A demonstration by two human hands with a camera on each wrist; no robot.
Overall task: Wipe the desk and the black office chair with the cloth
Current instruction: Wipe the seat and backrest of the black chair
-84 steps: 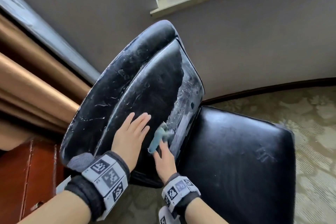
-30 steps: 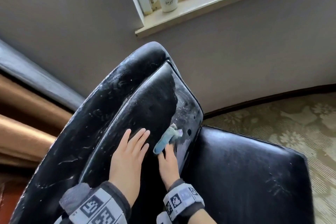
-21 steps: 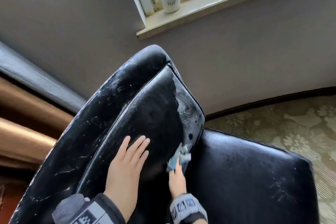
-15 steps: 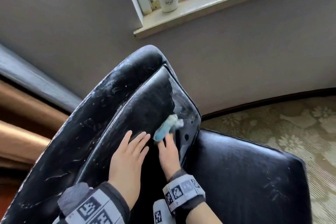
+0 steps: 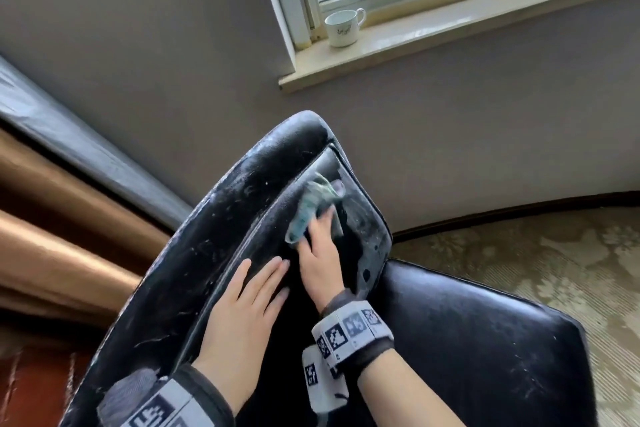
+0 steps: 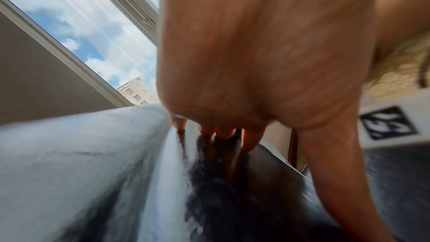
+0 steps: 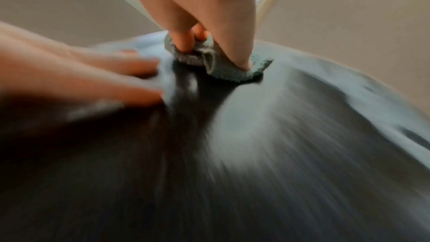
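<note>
From the head view, your right hand (image 5: 320, 253) presses a bunched blue-green cloth (image 5: 313, 206) against the back of the black office chair (image 5: 221, 243), high up near its rounded top edge, with the fingers curled round the fabric. Your left hand (image 5: 242, 315) lies flat on the backrest just beside and below the right, fingers straight and together, holding nothing. The backrest's right rim runs close past the cloth, and the black seat (image 5: 478, 357) spreads out to the right of it. Patterned carpet (image 5: 540, 253) shows beyond the seat, and a grey wall stands behind the chair. A white cup (image 5: 343, 28) sits on the windowsill (image 5: 450, 35) above, well apart from the chair. Brown curtain folds (image 5: 52, 218) hang to the left. From the left wrist view, much blurred, the left palm (image 6: 267, 52) fills the upper middle and the fingertips (image 6: 250, 139) touch the dark chair surface, with the window (image 6: 81, 30) behind. From the right wrist view, also blurred, the right hand's fingers (image 7: 186, 40) pinch the cloth (image 7: 232, 70) down onto the chair (image 7: 256, 154), the thumb pressing its near edge; the left hand (image 7: 81, 78) rests flat just to the left, apart from the cloth.
</note>
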